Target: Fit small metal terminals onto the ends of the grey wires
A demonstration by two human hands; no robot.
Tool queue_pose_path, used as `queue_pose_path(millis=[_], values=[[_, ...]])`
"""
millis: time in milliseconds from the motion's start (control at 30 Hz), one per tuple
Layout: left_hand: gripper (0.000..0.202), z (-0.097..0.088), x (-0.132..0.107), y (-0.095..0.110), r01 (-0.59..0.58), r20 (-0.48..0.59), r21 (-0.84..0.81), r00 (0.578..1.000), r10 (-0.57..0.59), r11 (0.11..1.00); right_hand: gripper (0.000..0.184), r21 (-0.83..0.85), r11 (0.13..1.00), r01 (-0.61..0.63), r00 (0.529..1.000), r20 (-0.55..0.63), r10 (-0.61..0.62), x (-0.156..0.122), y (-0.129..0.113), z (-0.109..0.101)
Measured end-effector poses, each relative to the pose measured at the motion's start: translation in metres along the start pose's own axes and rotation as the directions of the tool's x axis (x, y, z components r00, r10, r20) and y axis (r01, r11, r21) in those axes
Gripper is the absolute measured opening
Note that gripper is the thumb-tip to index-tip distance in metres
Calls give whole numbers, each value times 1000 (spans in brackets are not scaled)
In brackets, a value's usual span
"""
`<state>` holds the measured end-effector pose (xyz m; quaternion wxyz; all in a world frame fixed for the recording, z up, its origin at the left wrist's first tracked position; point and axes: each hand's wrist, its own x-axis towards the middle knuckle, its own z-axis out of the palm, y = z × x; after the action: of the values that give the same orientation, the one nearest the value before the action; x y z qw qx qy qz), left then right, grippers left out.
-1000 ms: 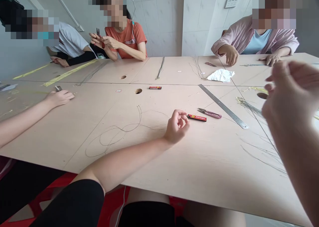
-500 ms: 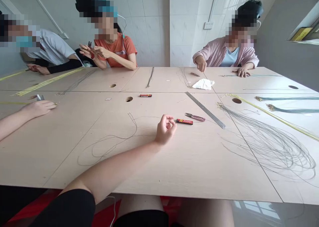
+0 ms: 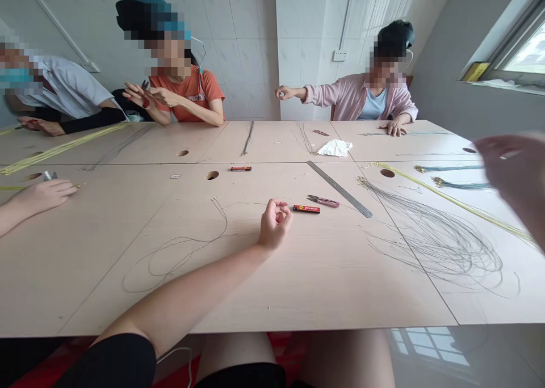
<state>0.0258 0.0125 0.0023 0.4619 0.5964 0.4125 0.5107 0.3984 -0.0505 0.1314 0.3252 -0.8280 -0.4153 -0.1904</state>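
Observation:
My left hand rests on the table with curled fingers, closed on a thin cord that lies in loose loops to its left. Just right of it are a small red-and-black lighter-like stick and thread snips with pink handles. My right hand is raised at the right edge, smeared by motion, so its fingers cannot be made out. Below and left of it spreads a bundle of grey cords, with gold-coloured ends gathered at the far side.
A metal ruler lies aslant beyond the snips. Yellow cords and teal cord bundles are on the right. A neighbour's hand works at the left. Three people sit opposite. Round holes pierce the table.
My right hand has come into view at the right edge. My left hand stays in place while the view shifts slightly. The person opposite on the right has stretched an arm out sideways.

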Motion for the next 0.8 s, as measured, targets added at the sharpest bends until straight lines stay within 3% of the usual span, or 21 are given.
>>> queue_pose_path(millis=[133, 200, 333, 467, 600, 667, 700, 800], values=[[24, 1, -2, -3, -52, 33, 8, 998, 52, 999, 9, -11, 998, -67, 953, 295, 67, -15, -20, 53], [23, 2, -3, -4, -78, 59, 8, 995, 77, 997, 9, -34, 998, -60, 932, 355, 69, -24, -30, 81], [21, 4, -4, -7, -115, 104, 9, 988, 114, 993, 9, -37, 995, -88, 925, 367, 96, -25, -43, 122], [19, 5, -4, -6, -187, 147, 21, 972, 182, 982, 11, -59, 987, -147, 916, 369, 159, -17, -46, 146], [17, 5, -9, -6, -338, 189, 83, 929, 318, 938, 17, 18, 999, 27, 955, 296, -31, -30, -54, 152], [18, 6, -13, -8, -500, 263, 114, 849, 459, 859, 24, 81, 988, 134, 944, 293, -152, -46, -65, 150], [19, 7, -16, -8, -595, 321, 115, 780, 537, 796, 25, 121, 973, 195, 928, 300, -223, -56, -72, 148], [22, 8, -24, -10, -813, 524, 56, 518, 676, 580, 23, 231, 884, 407, 827, 318, -464, -89, -100, 140]])
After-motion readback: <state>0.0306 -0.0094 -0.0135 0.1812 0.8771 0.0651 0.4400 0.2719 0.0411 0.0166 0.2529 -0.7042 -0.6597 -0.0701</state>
